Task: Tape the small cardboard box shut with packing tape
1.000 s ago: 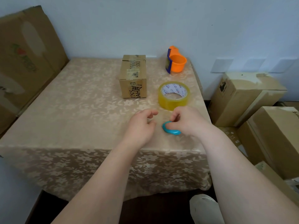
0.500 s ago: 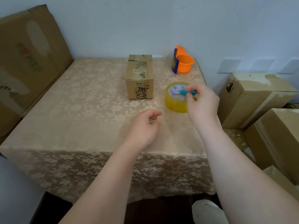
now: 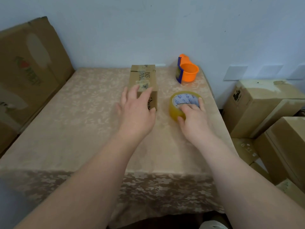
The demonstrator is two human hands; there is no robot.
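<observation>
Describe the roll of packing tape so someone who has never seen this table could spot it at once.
On the table with the beige floral cloth, look toward the far right side. The tape roll lies flat right of the small cardboard box, under the right hand. It is the only yellowish translucent ring, unlike the orange cup behind it.

The scene is lit softly and evenly by diffuse, cool light; its source cannot be told. The wall [image 3: 148, 27] is rendered pale blue-grey, without glare. Only faint, soft shadows are cast on the tablecloth [image 3: 74, 129] beneath the left hand [image 3: 137, 113] and the right hand [image 3: 194, 119]. Both hands are smeared by motion blur, the fingers most. Wide-angle distortion is seen toward the frame edges, where the table's sides are splayed outward. The forearms nearest the camera are slightly out of focus.
</observation>
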